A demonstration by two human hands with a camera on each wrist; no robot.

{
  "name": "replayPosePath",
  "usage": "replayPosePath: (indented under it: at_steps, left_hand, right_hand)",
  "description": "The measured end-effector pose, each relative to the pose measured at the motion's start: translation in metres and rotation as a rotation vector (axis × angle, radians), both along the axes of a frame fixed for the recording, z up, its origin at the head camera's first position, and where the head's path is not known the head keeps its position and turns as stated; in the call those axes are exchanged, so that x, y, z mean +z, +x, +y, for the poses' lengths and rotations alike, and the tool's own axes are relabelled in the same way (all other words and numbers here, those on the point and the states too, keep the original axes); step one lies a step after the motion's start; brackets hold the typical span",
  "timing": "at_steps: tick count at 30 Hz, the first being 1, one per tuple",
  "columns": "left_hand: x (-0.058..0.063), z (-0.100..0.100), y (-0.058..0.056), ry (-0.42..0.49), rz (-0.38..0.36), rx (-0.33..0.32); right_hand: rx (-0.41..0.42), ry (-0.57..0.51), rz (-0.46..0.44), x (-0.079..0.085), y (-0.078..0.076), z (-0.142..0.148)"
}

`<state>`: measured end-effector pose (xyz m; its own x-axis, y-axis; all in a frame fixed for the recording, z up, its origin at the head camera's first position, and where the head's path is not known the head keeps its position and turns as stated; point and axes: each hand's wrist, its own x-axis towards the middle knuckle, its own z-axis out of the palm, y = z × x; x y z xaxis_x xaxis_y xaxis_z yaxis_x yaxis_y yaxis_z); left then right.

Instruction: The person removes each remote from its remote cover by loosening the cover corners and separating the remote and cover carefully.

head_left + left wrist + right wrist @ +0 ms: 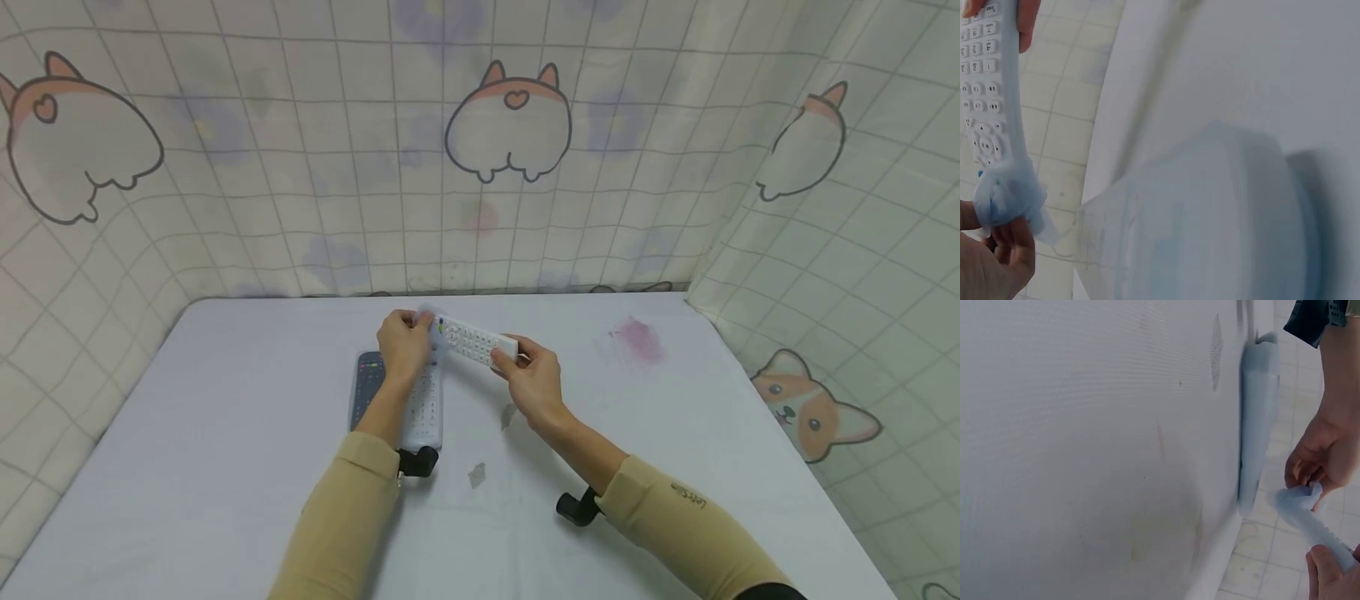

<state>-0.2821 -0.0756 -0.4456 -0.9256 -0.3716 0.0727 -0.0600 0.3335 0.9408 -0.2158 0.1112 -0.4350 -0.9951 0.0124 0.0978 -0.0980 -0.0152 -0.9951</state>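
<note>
A white remote control (474, 340) is held above the table, tilted, with its buttons facing up. My right hand (536, 385) grips its right end, thumb on top. At the other end my left hand (405, 343) pinches a bunched, thin translucent plastic cover (1010, 192) that wraps the tip of the remote. Below the left forearm lie a dark remote control (367, 379) and a second white remote control (425, 412), side by side on the table and partly hidden by that arm. In the left wrist view the pale shape close to the camera is blurred.
The white-covered table (225, 467) carries a pink stain (639, 340) at the right and small grey patches (477, 475) near the middle. A tile-patterned curtain (330, 167) with cartoon animals surrounds its back and sides. Black wrist cameras (577, 508) sit on both wrists.
</note>
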Motion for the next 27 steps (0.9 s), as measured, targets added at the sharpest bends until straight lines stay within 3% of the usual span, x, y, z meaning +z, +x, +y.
replayPosePath:
  at_steps: [13, 18, 23, 27]
  left_hand:
    - [0.001, -0.003, -0.004, 0.122, -0.044, 0.023]
    - [0.003, -0.007, -0.002, 0.131, -0.077, 0.005]
    - [0.010, -0.010, 0.004, 0.102, -0.005, -0.044]
    - [0.011, -0.008, 0.011, 0.078, 0.048, -0.082]
  right_hand:
    - [-0.010, 0.000, 0.045, -0.004, 0.000, -0.002]
    - [-0.016, 0.041, 0.010, -0.002, 0.001, 0.001]
    - [-0.014, 0.085, 0.030, 0.007, -0.001, 0.005]
    - [-0.002, 0.030, 0.025, 0.013, -0.004, 0.006]
